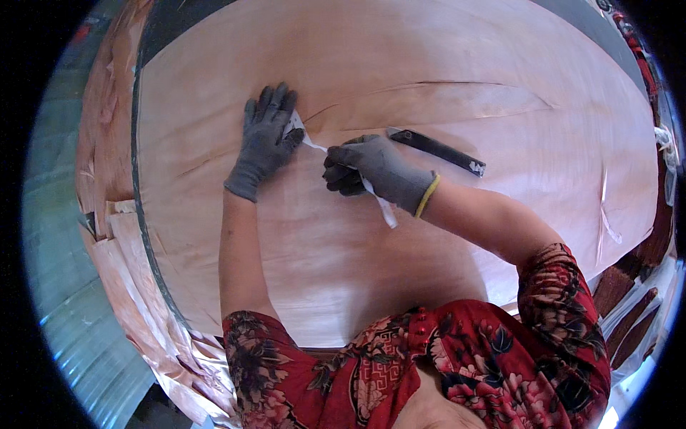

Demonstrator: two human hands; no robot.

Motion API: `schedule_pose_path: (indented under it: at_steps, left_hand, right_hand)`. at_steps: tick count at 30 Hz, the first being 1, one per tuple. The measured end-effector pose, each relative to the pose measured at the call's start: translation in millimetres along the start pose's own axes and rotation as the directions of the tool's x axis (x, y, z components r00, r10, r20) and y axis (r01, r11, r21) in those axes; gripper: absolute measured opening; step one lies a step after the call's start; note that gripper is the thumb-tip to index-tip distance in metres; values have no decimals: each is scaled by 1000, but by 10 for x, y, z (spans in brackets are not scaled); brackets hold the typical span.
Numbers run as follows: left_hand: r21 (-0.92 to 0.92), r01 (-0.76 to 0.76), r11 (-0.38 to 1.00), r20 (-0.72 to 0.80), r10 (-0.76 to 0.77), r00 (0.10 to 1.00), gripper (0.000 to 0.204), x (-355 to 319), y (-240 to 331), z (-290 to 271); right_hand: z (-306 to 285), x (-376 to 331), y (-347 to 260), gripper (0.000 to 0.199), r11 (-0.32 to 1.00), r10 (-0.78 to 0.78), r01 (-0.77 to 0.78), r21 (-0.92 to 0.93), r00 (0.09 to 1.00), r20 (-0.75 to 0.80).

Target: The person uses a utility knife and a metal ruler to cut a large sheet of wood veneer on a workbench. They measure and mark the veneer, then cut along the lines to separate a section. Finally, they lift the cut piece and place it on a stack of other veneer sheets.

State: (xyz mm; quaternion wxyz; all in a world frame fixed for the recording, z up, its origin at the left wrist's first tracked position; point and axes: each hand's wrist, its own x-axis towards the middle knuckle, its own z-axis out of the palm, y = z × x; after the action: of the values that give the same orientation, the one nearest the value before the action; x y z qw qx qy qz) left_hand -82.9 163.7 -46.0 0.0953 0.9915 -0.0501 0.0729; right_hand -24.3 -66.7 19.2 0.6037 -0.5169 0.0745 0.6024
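A broad sheet of pinkish wood veneer (343, 264) lies before me, with a few splits and creases. My left hand (266, 139), in a grey glove, rests flat on it with the fingers stretched upward. Beside its thumb a white strip of tape (299, 127) sticks out, partly covered by the hand. From there the strip runs to my right hand (375, 168), gloved in grey with a yellow cuff edge, whose fingers are closed on it. The loose tail hangs out below the right palm. A dark-handled cutter (439, 151) lies just right of that hand.
Torn veneer pieces (121, 257) are heaped along the left edge. Beyond them is a translucent corrugated panel (68, 286). A long crack (457, 84) crosses the sheet's upper part, and another split (604, 214) is near its right edge. Plastic film and brown material (636, 307) lie at lower right.
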Motion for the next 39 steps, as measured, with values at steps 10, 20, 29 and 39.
schedule_pose_path:
  at_steps: [10,20,29,39]
  left_hand:
    - [93,-32,995,-73,39,997,53,-47,37,-11]
    - [60,-10,998,-158,19,987,48,-23,143,-57]
    - [61,12,998,-195,0,981,47,-20,152,-31]
    - [17,8,1000,-190,-5,982,55,-11,209,-108]
  right_hand:
    - [-36,37,-354,25,995,-69,78,-69,990,125]
    - [97,-83,-451,28,933,-121,160,-322,983,138]
    - [-82,-33,-437,26,931,-254,277,-239,959,124]
    - [-304,323,-559,20,506,-616,651,-566,732,292]
